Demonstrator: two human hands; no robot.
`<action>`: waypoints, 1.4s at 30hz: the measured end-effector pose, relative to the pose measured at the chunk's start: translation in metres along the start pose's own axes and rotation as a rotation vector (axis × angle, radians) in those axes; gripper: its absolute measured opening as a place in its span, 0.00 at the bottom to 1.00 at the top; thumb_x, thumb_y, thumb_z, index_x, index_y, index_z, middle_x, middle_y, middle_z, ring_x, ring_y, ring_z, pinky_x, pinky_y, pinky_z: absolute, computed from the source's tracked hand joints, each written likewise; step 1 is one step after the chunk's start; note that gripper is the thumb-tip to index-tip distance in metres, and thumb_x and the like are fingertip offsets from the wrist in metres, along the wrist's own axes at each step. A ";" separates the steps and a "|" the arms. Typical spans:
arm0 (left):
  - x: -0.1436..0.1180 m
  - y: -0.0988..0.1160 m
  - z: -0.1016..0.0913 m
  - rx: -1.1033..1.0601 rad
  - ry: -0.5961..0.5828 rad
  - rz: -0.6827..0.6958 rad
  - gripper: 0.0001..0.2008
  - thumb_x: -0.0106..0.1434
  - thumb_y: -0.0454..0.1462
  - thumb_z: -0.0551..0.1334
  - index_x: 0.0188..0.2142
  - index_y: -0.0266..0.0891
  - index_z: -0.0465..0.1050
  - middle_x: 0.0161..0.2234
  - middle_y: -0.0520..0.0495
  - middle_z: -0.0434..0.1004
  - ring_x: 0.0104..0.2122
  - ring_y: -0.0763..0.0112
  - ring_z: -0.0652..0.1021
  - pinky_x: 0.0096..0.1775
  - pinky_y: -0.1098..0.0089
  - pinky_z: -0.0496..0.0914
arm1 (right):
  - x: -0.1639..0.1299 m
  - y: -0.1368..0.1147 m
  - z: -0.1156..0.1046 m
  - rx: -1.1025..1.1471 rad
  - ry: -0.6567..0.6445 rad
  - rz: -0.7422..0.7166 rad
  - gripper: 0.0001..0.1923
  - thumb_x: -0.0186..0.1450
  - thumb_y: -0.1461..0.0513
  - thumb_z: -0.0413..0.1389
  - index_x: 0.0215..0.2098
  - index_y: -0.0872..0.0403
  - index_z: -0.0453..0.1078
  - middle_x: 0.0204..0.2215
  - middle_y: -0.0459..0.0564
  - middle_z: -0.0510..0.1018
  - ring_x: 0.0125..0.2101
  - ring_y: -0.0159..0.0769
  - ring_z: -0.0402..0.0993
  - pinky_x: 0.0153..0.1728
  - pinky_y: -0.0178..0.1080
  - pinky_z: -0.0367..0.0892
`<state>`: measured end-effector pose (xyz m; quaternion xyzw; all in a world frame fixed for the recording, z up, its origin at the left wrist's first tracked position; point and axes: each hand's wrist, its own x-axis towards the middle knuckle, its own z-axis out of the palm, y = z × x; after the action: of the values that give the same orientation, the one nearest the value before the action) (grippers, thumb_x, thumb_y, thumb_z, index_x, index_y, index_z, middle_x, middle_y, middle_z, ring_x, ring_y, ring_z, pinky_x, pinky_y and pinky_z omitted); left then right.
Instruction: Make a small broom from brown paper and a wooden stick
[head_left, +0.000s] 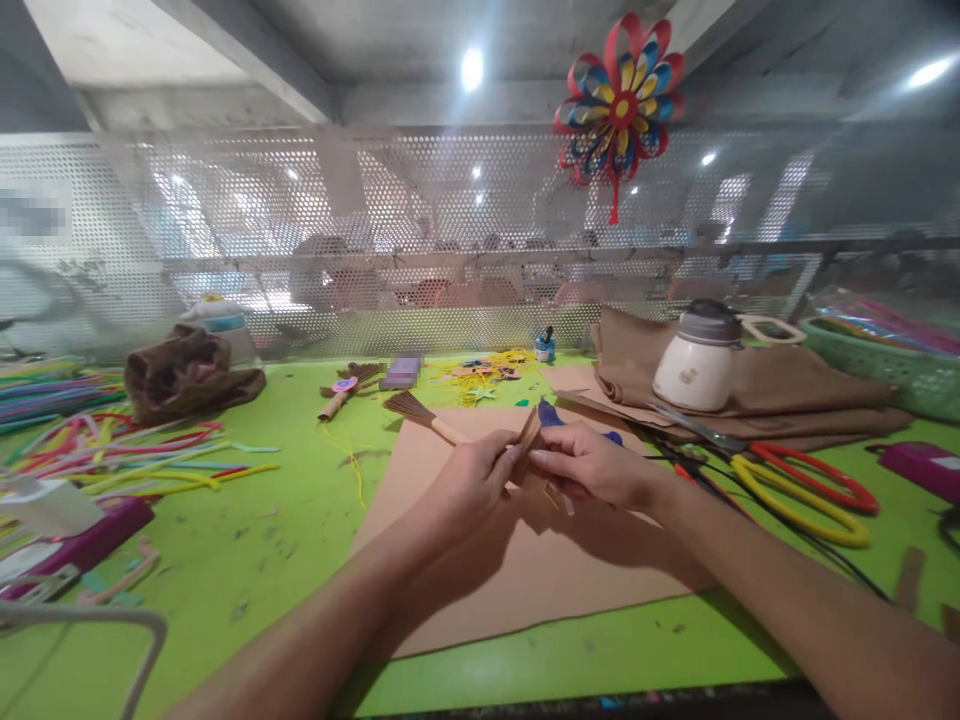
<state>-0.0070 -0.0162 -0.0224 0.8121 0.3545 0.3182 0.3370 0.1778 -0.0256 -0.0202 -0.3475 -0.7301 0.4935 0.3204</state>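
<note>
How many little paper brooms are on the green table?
2: one broom lies on the brown paper sheet near the hands; another broom lies behind it, on the green table. Others may be hidden.

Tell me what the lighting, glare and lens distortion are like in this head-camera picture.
Head view: ceiling lamps flare white and glare across the perforated screen, washing out what lies behind it; wide-lens bending curves the beams and stretches both forearms; the left hand and right hand throw a soft shadow on the brown paper sheet.
</note>
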 end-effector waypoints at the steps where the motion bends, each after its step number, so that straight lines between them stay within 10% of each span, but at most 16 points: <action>1: 0.000 -0.001 0.001 0.023 -0.004 0.005 0.16 0.65 0.41 0.49 0.45 0.35 0.69 0.30 0.47 0.73 0.24 0.73 0.72 0.28 0.72 0.69 | 0.000 0.000 0.000 -0.009 -0.002 0.004 0.16 0.64 0.52 0.50 0.38 0.58 0.67 0.18 0.40 0.63 0.15 0.22 0.55 0.16 0.29 0.51; 23: -0.003 0.004 0.004 0.166 0.021 0.072 0.12 0.64 0.36 0.49 0.42 0.37 0.68 0.31 0.47 0.75 0.27 0.71 0.73 0.30 0.71 0.67 | 0.003 -0.005 0.014 -0.034 0.308 0.083 0.07 0.59 0.61 0.54 0.27 0.58 0.68 0.14 0.41 0.65 0.13 0.23 0.57 0.13 0.29 0.54; 42: -0.003 0.005 0.002 0.132 0.033 0.019 0.14 0.64 0.37 0.49 0.43 0.36 0.69 0.25 0.49 0.72 0.21 0.74 0.71 0.25 0.74 0.65 | 0.001 -0.007 0.013 0.217 0.232 0.158 0.10 0.58 0.57 0.58 0.27 0.57 0.66 0.15 0.41 0.68 0.11 0.21 0.53 0.10 0.28 0.45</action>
<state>-0.0055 -0.0219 -0.0209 0.8305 0.3728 0.3105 0.2737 0.1658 -0.0330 -0.0174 -0.4219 -0.6012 0.5495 0.3981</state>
